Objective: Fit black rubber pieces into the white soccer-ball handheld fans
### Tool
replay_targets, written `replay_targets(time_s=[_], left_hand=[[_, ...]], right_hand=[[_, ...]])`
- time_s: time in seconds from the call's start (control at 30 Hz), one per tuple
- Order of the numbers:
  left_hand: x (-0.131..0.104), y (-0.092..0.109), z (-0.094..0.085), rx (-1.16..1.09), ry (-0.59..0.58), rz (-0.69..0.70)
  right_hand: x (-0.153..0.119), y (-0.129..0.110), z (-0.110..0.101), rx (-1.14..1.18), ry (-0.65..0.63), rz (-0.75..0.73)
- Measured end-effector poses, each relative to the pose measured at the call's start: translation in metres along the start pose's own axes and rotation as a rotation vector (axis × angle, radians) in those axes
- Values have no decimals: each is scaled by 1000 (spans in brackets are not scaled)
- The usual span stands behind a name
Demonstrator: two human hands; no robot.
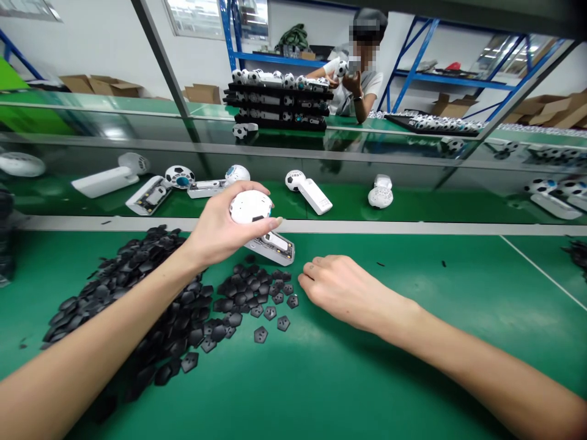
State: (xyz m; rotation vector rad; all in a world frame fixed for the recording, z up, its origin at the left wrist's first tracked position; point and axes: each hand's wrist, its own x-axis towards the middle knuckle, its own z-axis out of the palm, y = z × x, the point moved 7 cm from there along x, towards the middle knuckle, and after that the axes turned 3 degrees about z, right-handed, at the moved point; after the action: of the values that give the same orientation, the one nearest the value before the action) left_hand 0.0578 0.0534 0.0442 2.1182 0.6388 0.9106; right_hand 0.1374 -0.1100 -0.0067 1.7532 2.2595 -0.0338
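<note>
My left hand [215, 229] is wrapped round the white round head of a football-patterned device [250, 206], held above the green bench. Its body, with exposed inner parts, sticks out below my thumb. My right hand [337, 284] rests low over the bench with its fingers curled under. The fingertips are hidden, so anything they hold cannot be seen. Just left of that hand lies a small spread of black pentagon pieces [260, 334], some showing small holes. A larger heap of black pentagon pieces [169, 305] lies beneath my left forearm.
Several white football-headed devices [314, 195] lie on the raised green shelf [343, 205] beyond a pale ledge [394, 228]. Behind it, a person [362, 73] holds a football-patterned piece beside stacked black trays [277, 104]. More black pieces [578, 253] lie at the right edge.
</note>
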Motion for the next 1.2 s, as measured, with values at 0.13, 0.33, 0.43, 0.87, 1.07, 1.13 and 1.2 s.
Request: replay_targets(time_s=[0.13,0.33,0.43,0.87,1.07,1.13,1.2], left_hand=[[0,-2,1,-16,-2,-9],[2,-10,-4,-13,-73,-89],[3,-12,-6,-17,-139,-83],[-20,-11,16,-681,70,-379],[-28,-7,22,-708,84,-433],[-29,-5,22,-702,76,-432],[-30,-4,23,-687,69,-441]], right_hand=[[4,2,-1,-6,32,15],[10,31,-1,378,233,48],[-3,54,-24,650,558,10],[27,70,-55,1629,802,42],[25,60,-51,1538,845,63],[25,59,-50,1513,815,78],[26,58,-48,1500,805,102]])
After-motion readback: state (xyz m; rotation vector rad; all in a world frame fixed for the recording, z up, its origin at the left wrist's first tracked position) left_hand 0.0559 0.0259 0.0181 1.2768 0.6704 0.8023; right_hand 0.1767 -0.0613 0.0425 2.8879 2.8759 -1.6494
